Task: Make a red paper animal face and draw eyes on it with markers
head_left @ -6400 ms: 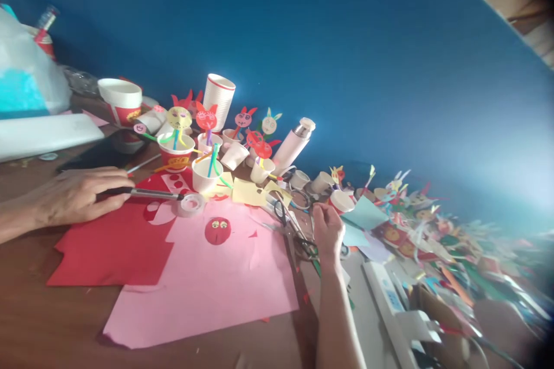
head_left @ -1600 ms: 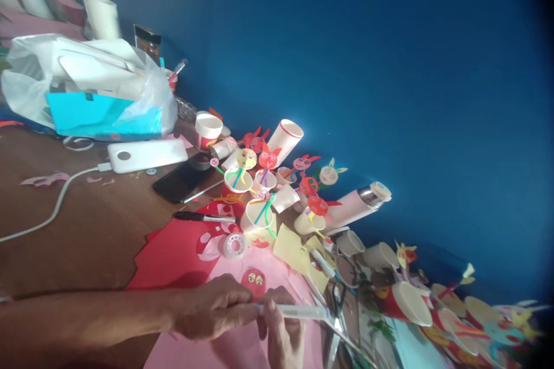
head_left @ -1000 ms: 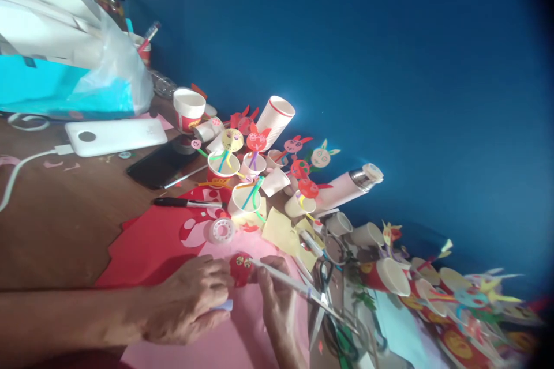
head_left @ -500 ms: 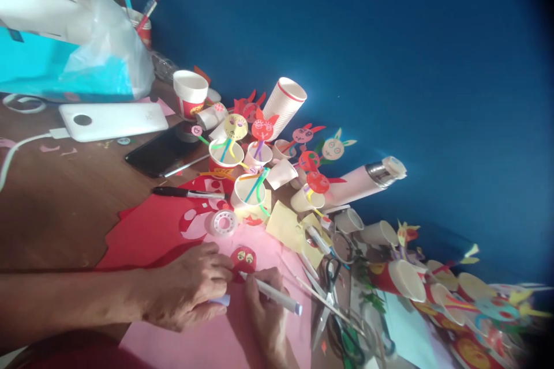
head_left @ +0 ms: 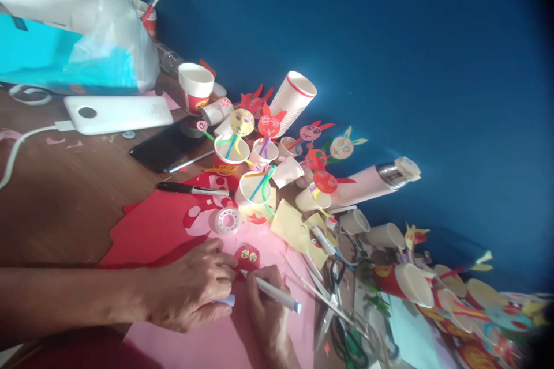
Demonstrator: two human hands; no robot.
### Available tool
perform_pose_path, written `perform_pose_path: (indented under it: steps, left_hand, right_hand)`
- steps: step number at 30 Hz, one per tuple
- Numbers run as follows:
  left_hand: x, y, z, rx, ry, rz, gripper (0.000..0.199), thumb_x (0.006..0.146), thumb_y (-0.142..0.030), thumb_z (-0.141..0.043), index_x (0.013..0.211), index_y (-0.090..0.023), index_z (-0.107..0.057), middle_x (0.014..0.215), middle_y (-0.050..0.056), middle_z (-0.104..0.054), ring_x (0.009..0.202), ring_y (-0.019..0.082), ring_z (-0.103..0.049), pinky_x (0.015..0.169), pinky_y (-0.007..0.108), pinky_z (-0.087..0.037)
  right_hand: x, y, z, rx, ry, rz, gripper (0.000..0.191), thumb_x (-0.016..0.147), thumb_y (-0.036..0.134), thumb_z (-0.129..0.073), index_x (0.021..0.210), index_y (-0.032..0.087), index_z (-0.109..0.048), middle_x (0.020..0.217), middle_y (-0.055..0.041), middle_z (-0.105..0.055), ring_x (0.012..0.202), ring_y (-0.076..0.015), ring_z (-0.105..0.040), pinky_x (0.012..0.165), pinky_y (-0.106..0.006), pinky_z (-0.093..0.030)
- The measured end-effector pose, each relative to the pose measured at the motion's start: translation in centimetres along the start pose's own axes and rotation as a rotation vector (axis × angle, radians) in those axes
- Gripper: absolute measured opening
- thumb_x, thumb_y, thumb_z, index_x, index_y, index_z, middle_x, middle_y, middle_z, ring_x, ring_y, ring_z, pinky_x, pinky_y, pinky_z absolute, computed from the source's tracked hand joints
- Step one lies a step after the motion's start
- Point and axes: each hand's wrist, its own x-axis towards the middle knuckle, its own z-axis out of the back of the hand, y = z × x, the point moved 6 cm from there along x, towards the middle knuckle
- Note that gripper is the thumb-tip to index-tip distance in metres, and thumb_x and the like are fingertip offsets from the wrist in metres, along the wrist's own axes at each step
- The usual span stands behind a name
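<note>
A round red paper face [head_left: 248, 256] with two pale eyes lies on the pink paper [head_left: 173, 346]. My right hand [head_left: 269, 305] grips a white marker [head_left: 277, 295] with a blue end, its tip on the face's lower part. The fingertips of my left hand [head_left: 197, 285] rest at the face's left edge. That hand is also closed on a blue marker cap [head_left: 227, 300], which shows between its fingers. A roll of tape [head_left: 228, 221] stands just above the face.
Paper cups [head_left: 253, 189] with paper faces on coloured stems stand behind. Scissors [head_left: 331, 297] lie at the right, near a flask [head_left: 367, 184]. A black marker [head_left: 190, 189] lies on red paper [head_left: 142, 230]. A phone [head_left: 167, 147] and white power bank [head_left: 119, 115] are left.
The whole view has shifted slightly, so the objects behind appear a little further right. Both hands keep nearly the same pose, with the marker still at the red face.
</note>
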Motion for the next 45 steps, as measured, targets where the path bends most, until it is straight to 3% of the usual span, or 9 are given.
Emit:
perform_pose_path:
  steps: [6,14,24,36,41,45]
  left_hand:
    - [0.0,0.0,0.2,0.002,-0.044,0.007,0.017,0.096,-0.034,-0.061,0.085,-0.022,-0.065,0.094,0.0,-0.077,0.101,0.022,-0.067,0.105,0.039,-0.033]
    - [-0.1,-0.1,0.0,0.004,-0.016,0.022,0.018,0.096,-0.034,-0.061,0.084,-0.022,-0.066,0.093,0.001,-0.078,0.099,0.021,-0.068,0.107,0.04,-0.033]
    - [-0.1,0.2,0.0,-0.005,0.006,0.041,0.016,0.096,-0.034,-0.061,0.088,-0.023,-0.069,0.101,0.003,-0.078,0.102,0.022,-0.068,0.107,0.04,-0.034]
    - [-0.2,0.2,-0.2,-0.001,0.038,0.038,0.01,0.093,-0.033,-0.065,0.09,-0.025,-0.071,0.099,0.003,-0.078,0.1,0.022,-0.068,0.105,0.038,-0.037]
    - [-0.3,0.3,-0.4,-0.018,0.034,0.042,0.01,0.094,-0.032,-0.064,0.09,-0.025,-0.069,0.098,0.001,-0.078,0.105,0.022,-0.067,0.108,0.039,-0.033]
    - [-0.3,0.2,-0.2,-0.019,0.025,0.04,0.012,0.094,-0.032,-0.064,0.087,-0.023,-0.067,0.1,0.001,-0.078,0.105,0.022,-0.067,0.106,0.039,-0.033]
  right_hand:
    - [0.7,1.2,-0.1,-0.11,0.043,0.078,0.021,0.094,0.018,-0.058,0.075,0.023,-0.052,0.055,0.006,-0.058,0.042,-0.0106,-0.054,0.043,-0.02,-0.042]
    - [0.5,1.2,0.0,-0.164,0.058,0.101,0.021,0.094,0.016,-0.053,0.074,0.023,-0.05,0.055,0.0058,-0.057,0.044,-0.0106,-0.053,0.045,-0.021,-0.041]
    - [1.0,2.1,0.6,-0.18,0.013,0.147,0.02,0.092,0.017,-0.054,0.073,0.023,-0.049,0.051,0.0071,-0.055,0.039,-0.0086,-0.05,0.041,-0.018,-0.038]
    - [0.8,1.6,1.0,-0.18,0.003,0.078,0.021,0.091,0.019,-0.054,0.072,0.023,-0.049,0.05,0.0076,-0.053,0.039,-0.0082,-0.05,0.041,-0.017,-0.038]
    - [0.1,-0.1,0.8,-0.108,0.02,-0.052,0.023,0.094,0.025,-0.057,0.072,0.023,-0.05,0.052,0.0072,-0.052,0.042,-0.0088,-0.048,0.043,-0.018,-0.038]
    - [0.2,-0.7,1.7,0.046,-0.106,-0.118,0.025,0.095,0.029,-0.057,0.072,0.023,-0.05,0.056,0.0066,-0.051,0.047,-0.0104,-0.048,0.046,-0.02,-0.041]
